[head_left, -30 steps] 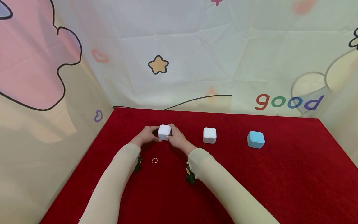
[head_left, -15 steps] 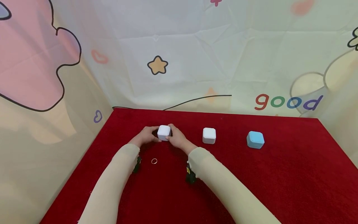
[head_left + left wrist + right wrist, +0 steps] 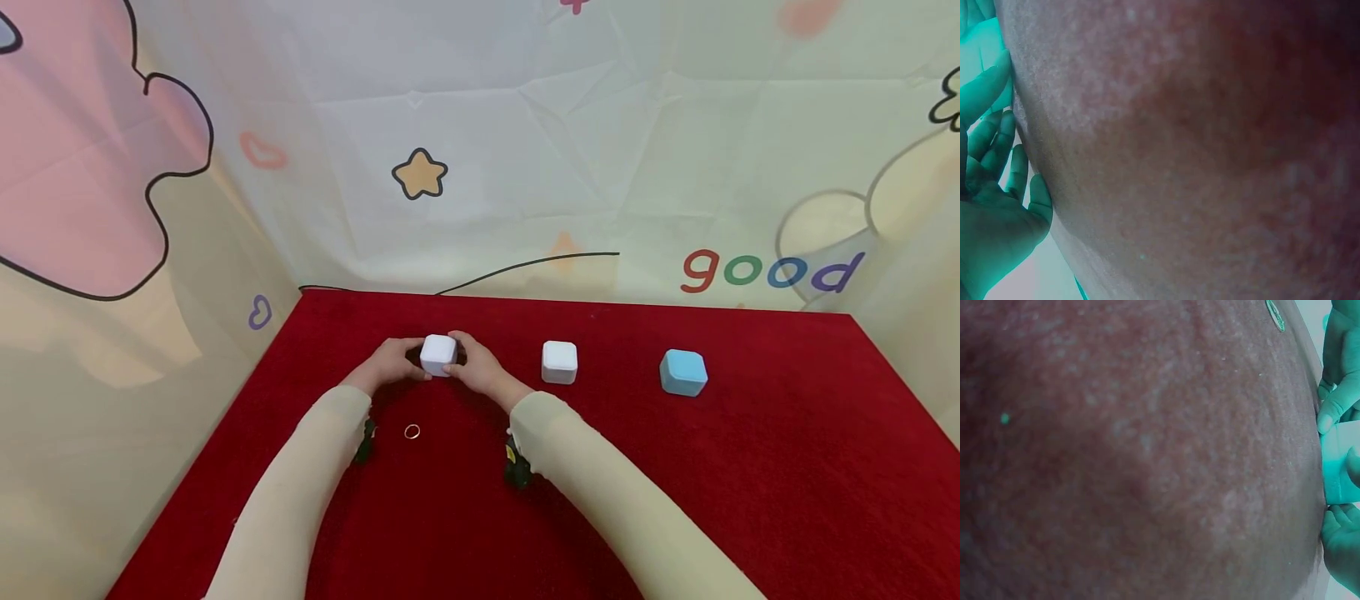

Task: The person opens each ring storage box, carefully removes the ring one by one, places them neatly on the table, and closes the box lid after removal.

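Note:
A small white box (image 3: 438,355) with rounded corners stands on the red cloth, toward the back left. My left hand (image 3: 392,363) holds it from the left, index finger at the back corner and thumb at the front one. From the right, my right hand (image 3: 477,367) grips the same box, its thumb over the front face. In the right wrist view the box (image 3: 1337,464) shows between the two hands at the right edge. In the left wrist view the left hand's (image 3: 1000,206) lower fingers are loosely bent. A thin ring (image 3: 412,432) lies nearer me, just left of centre.
To the right stand a second white box (image 3: 559,362) and, farther along, a light blue box (image 3: 683,372). The red cloth (image 3: 450,525) covers the table. A printed curtain (image 3: 510,192) closes off the back and sides.
The right wrist has shifted very slightly to the right, while its fingers stay on the white box. The box, left hand and ring keep their places; the head view drifts a little.

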Demonstrator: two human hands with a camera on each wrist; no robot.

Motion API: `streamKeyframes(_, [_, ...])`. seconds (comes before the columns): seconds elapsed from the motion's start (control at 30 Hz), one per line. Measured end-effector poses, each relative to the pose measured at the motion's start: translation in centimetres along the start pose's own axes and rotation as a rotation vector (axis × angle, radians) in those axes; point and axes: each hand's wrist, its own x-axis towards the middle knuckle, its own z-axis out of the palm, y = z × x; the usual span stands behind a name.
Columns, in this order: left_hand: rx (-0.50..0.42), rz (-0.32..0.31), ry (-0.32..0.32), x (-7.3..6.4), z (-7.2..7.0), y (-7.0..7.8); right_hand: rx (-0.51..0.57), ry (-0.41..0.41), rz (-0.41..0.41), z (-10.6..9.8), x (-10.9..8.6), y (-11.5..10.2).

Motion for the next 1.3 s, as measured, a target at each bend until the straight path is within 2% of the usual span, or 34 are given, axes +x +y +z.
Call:
streamKeyframes(0.23, [-0.026, -0.009, -0.008, -0.1, -0.4, 0.3, -0.027, 0.017, 0.009, -0.2, 0.0, 0.1])
streamKeyframes(0.47, [-0.046, -0.014, -0.025, -0.5, -0.8, 0.3, 0.066, 0.051, 0.023, -0.8, -0.4, 0.4])
streamKeyframes(0.73, [-0.099, -0.024, 0.003, -1.2, -1.3, -0.4, 0.110, 0.097, 0.000, -1.4, -0.6, 1.1])
streamKeyframes(0.93, [-0.136, -0.030, 0.065, -2.3, -1.3, -0.9, 0.145, 0.097, 0.021, -1.8, -2.1, 0.2])
streamKeyframes(1.1, [-0.152, -0.042, 0.126, -3.6, -1.5, -1.2, 0.192, 0.051, 0.033, -2.7, -3.9, -0.1])
streamKeyframes(1.3, [-0.161, -0.039, 0.143, -5.4, -2.0, -0.8, 0.207, 0.026, 0.066, -3.9, -5.8, 0.6])
